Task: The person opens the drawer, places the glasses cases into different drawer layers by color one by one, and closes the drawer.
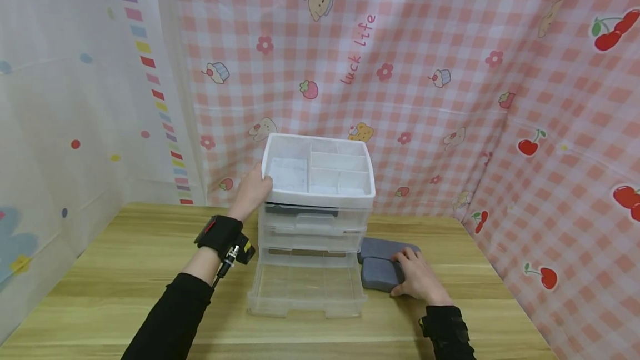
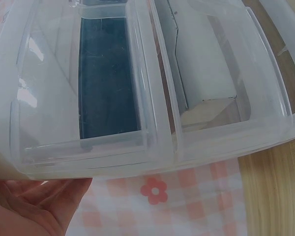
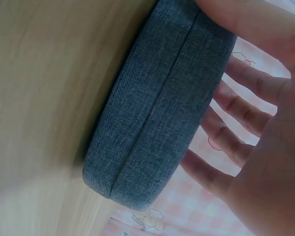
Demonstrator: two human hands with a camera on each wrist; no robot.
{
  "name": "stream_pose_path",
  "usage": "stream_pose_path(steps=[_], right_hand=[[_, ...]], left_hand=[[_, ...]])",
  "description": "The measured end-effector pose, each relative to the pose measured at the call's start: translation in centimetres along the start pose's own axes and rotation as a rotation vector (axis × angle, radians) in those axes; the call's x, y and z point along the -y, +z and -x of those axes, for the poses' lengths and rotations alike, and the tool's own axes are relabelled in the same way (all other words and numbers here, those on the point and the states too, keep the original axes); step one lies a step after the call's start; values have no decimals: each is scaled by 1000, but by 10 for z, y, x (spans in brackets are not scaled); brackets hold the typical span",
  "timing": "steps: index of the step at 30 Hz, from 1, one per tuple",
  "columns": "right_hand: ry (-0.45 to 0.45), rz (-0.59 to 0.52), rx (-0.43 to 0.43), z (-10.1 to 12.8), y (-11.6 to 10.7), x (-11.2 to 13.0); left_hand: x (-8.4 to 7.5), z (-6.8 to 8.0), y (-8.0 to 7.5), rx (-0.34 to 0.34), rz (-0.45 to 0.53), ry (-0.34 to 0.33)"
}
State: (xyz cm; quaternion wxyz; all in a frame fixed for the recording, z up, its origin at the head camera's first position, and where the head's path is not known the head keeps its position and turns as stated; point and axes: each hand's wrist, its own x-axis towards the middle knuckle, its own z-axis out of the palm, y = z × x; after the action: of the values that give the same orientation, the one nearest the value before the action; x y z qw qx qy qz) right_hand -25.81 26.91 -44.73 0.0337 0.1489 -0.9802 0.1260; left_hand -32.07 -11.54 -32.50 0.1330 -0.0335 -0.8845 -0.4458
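Note:
A drawer organizer (image 1: pixel 318 200) with a white compartmented top and clear drawers stands on the table. My left hand (image 1: pixel 252 193) grips the left edge of its top, thumb on the rim; in the left wrist view the fingers (image 2: pixel 71 196) lie against its side. The bottom drawer (image 1: pixel 307 288) is pulled out toward me. Two grey glasses cases lie right of it, one behind the other. My right hand (image 1: pixel 417 276) holds the nearer glasses case (image 1: pixel 379 274) at its right end, between thumb and fingers. Grey fabric and a long seam show on the case (image 3: pixel 152 108) in the right wrist view.
The farther glasses case (image 1: pixel 382 247) lies just behind the held one. Inside the upper drawer is a dark flat thing (image 2: pixel 105 78); a white box-like thing (image 2: pixel 201 59) sits in the drawer below. Patterned cloth (image 1: pixel 300 60) hangs behind the wooden table (image 1: pixel 165 271).

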Motion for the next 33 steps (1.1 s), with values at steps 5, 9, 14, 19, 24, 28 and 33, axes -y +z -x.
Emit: stream_pose_path(steps=[5, 9, 14, 19, 24, 28, 33], right_hand=[[-8, 16, 3, -1, 1, 0], [-15, 35, 4, -2, 2, 0], [-30, 34, -5, -2, 1, 1], [-38, 32, -15, -2, 1, 2], [-48, 33, -24, -2, 1, 2], [-53, 29, -18, -2, 1, 1], [-53, 29, -2, -2, 0, 0]], left_hand=[[-1, 0, 0, 9, -1, 2], [-1, 0, 0, 6, -3, 3], [-2, 1, -1, 6, -14, -5], [-2, 1, -1, 9, -13, -4], [-1, 0, -1, 8, -16, -13], [-1, 0, -1, 7, -14, -16], [-1, 1, 0, 9, -9, -16]])
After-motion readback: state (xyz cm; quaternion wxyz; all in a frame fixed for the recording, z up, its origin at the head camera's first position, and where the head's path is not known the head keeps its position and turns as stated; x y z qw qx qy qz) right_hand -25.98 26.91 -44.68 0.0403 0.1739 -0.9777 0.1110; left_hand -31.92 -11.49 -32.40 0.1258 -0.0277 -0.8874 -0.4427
